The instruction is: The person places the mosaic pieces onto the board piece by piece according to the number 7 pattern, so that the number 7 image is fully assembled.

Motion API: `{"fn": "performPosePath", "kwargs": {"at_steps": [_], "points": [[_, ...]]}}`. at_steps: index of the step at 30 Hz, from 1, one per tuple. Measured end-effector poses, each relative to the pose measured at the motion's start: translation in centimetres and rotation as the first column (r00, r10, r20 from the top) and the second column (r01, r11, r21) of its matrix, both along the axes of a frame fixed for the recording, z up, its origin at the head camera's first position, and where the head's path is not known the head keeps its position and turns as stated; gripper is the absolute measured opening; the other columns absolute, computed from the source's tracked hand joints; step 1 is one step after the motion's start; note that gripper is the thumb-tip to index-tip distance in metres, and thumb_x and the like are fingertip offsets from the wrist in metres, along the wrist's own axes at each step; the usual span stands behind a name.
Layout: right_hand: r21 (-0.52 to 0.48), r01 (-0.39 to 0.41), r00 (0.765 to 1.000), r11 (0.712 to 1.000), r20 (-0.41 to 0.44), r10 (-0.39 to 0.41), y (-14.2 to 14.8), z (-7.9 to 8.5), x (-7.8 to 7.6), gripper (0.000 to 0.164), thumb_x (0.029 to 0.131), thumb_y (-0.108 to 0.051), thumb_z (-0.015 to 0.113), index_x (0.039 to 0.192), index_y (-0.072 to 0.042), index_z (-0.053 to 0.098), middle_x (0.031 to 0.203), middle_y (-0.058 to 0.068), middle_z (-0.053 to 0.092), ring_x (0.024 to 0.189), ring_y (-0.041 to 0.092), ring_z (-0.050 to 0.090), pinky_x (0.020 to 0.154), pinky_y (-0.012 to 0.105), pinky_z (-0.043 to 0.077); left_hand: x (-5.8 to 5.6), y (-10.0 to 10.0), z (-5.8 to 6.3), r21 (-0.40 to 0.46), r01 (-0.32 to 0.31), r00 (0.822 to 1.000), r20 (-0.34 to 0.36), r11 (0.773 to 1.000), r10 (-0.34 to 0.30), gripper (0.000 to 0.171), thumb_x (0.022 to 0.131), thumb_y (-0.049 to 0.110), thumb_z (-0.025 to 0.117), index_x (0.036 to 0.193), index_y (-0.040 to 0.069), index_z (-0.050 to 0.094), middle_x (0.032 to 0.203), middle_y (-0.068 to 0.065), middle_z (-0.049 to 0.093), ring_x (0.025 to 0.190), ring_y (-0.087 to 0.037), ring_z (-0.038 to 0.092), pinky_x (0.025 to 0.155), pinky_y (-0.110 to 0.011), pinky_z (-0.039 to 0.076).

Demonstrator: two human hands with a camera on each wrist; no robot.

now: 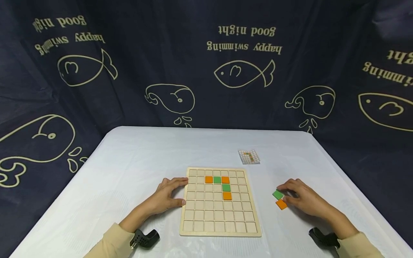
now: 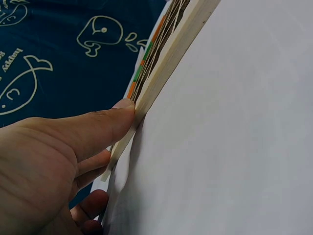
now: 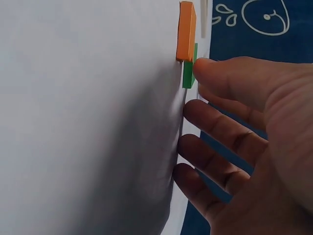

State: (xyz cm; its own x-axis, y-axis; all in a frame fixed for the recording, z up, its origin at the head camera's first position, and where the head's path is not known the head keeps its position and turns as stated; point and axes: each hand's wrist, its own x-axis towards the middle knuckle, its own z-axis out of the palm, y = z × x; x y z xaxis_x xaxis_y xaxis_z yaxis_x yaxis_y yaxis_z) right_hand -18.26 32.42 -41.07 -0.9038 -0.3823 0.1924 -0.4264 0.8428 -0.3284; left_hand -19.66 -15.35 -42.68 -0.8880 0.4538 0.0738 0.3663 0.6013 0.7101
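In the head view, a wooden grid board lies on the table with orange and green square tiles set in its upper cells. My left hand rests at the board's left side, its thumb and fingertips touching the edge. The left wrist view shows the thumb against that edge. To the right of the board, my right hand is at a loose green tile, with thumb and index finger close to its sides. An orange tile lies beside it; in the right wrist view the orange tile stands nearer.
A small card printed with a coloured grid lies beyond the board's upper right corner. The white table ends at a dark curtain with fish and whale drawings. A black wrist device sits at each sleeve.
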Motion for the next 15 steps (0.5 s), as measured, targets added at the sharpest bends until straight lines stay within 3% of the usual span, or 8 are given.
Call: {"fn": "performPosePath", "kwargs": {"at_steps": [4, 9, 15], "points": [[-0.014, -0.021, 1.0, 1.0, 0.009, 0.021, 0.2, -0.1, -0.3, 0.032, 0.078, -0.012, 0.073, 0.11, -0.018, 0.068, 0.105, -0.01, 0.061, 0.096, 0.005, 0.048, 0.081, 0.025, 0.044, 0.0, 0.0, -0.1, 0.02, -0.002, 1.0, 0.006, 1.0, 0.002, 0.064, 0.079, 0.026, 0.075, 0.136, 0.014, 0.051, 0.148, 0.004, 0.041, 0.115, -0.025, 0.032, 0.098, -0.05, 0.022], [-0.029, -0.06, 0.998, 0.998, 0.03, 0.06, 0.4, -0.3, -0.8, 0.032, 0.079, -0.011, 0.072, 0.11, -0.019, 0.068, 0.102, -0.013, 0.061, 0.094, 0.002, 0.045, 0.078, 0.024, 0.042, 0.0, 0.0, -0.1, -0.011, -0.005, 1.0, -0.005, 1.0, 0.005, 0.065, 0.079, 0.028, 0.075, 0.137, 0.016, 0.05, 0.147, 0.007, 0.041, 0.098, -0.017, 0.031, 0.087, -0.037, 0.026], [-0.055, -0.125, 0.991, 0.991, 0.032, 0.126, 0.4, -0.4, -1.2, 0.035, 0.078, -0.009, 0.072, 0.112, -0.016, 0.069, 0.097, -0.013, 0.059, 0.088, 0.003, 0.042, 0.073, 0.023, 0.038, -0.1, 0.0, -0.3, -0.018, 0.0, 1.0, -0.024, 1.0, 0.0, 0.065, 0.079, 0.03, 0.075, 0.137, 0.015, 0.05, 0.147, 0.006, 0.042, 0.097, -0.014, 0.03, 0.085, -0.034, 0.024]]}}
